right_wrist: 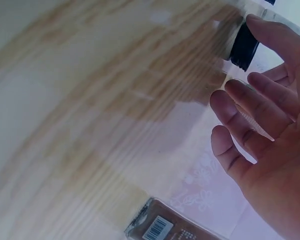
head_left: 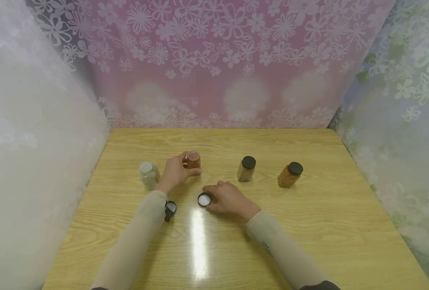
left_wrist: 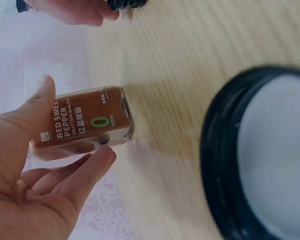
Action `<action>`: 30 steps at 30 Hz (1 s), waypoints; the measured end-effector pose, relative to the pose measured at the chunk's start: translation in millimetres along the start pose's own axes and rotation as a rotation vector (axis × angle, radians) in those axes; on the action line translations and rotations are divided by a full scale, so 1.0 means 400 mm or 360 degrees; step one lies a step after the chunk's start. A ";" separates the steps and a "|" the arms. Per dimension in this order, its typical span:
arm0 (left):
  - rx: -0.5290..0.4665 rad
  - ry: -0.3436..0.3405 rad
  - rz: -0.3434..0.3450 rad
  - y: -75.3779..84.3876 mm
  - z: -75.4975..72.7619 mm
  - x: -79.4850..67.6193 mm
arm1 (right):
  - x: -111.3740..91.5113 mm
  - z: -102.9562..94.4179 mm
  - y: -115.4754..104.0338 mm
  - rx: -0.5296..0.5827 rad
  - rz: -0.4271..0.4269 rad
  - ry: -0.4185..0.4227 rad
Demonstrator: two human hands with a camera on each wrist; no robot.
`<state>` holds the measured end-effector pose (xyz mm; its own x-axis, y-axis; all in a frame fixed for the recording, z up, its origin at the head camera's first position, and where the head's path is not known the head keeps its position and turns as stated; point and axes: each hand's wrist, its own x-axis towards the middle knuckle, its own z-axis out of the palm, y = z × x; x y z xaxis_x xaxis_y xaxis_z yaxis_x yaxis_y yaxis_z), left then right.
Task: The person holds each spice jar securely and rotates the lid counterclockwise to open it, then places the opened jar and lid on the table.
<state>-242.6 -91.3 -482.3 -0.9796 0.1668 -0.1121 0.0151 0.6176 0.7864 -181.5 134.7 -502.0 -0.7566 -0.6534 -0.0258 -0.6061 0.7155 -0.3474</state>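
Red powder fills the clear, square-sided jar (head_left: pixel 194 162) in my left hand (head_left: pixel 175 171). My thumb is on one side and my fingers are on the other, so my grip is only as wide as the jar. It is closer to the back edge of the table (head_left: pixel 229 245) than the front, left of the middle. Its red-brown top has little holes, and its smooth side says "RED SWEE" and "PEPPER".

My right hand (head_left: pixel 230 199) has its thumb and first finger round a black cap (head_left: pixel 204 199), round and white inside. My other fingers are spread out. I can't tell how hard I pinch.

Another black cap (head_left: pixel 171 207) lies by my left sleeve (head_left: pixel 147 213). A pale jar (head_left: pixel 149 175) stands towards the left edge. Towards the right edge are a brown jar (head_left: pixel 245 172) and an orange jar (head_left: pixel 287 178), both with black lids. The table is yellow, shiny and wood-grained.
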 end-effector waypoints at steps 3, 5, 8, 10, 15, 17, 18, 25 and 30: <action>0.0026 0.0009 -0.0048 0.003 0.006 -0.011 | -0.006 -0.011 0.004 -0.0002 -0.0010 0.0023; 0.0061 0.0021 -0.0057 0.005 0.009 -0.023 | -0.012 -0.022 0.010 0.0011 0.0004 0.0033; 0.0182 0.0067 -0.0014 0.016 0.010 -0.048 | -0.019 -0.047 0.019 0.0002 0.0051 0.0047; 0.0273 0.0075 0.0031 0.026 0.010 -0.066 | -0.022 -0.070 0.025 0.0009 0.0101 0.0055; 0.0333 0.0082 0.0074 0.039 0.011 -0.096 | -0.026 -0.130 0.036 -0.0009 0.0156 0.0150; 0.0314 0.0112 0.0074 0.037 0.010 -0.100 | -0.029 -0.148 0.040 -0.0010 0.0166 0.0186; 0.0310 0.0130 0.0071 0.034 0.010 -0.102 | -0.031 -0.156 0.042 -0.0009 0.0166 0.0198; 0.0431 0.0108 0.0106 0.052 0.021 -0.117 | -0.056 -0.194 0.053 0.0017 0.0163 0.0309; 0.0456 0.0041 0.0233 0.105 0.045 -0.124 | -0.071 -0.229 0.065 0.0088 0.0117 0.0432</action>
<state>-189.5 -59.5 -454.6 -0.9676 0.2523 0.0078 0.2082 0.7803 0.5897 -198.3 194.7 -424.5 -0.8405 -0.5049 0.1963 -0.5385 0.7392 -0.4045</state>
